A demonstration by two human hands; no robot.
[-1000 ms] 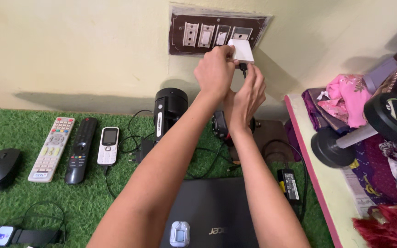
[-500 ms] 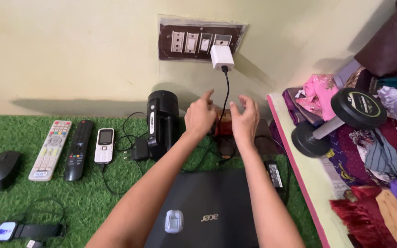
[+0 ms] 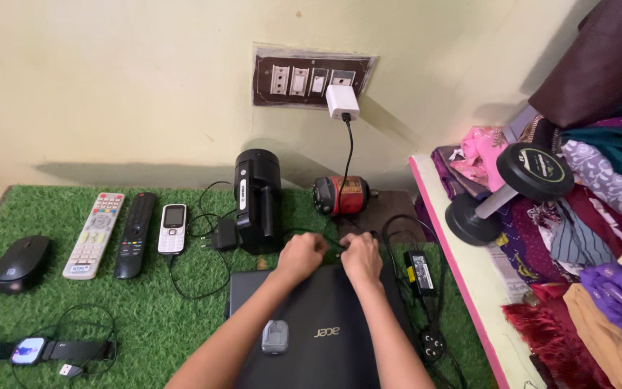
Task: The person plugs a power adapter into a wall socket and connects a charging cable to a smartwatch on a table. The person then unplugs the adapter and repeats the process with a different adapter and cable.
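Black thin cable [image 3: 345, 155] hangs from white charger [image 3: 342, 101] into both hands [image 3: 331, 255].

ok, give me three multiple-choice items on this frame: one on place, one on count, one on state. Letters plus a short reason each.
1. Where does the small grey case lie?
A. on the closed black laptop
B. on the green artificial turf
C. on the black dumbbell

2. How many remote controls lie on the turf?
A. one
B. two
C. four

3. What state is the white wall charger in?
A. lying on the turf
B. held in a hand
C. plugged into the brown switchboard

Key: 1 A, it rests on the lid. 2 B, a white remote control beside a black remote control. 3 C, it sits in the socket with its black cable hanging down.
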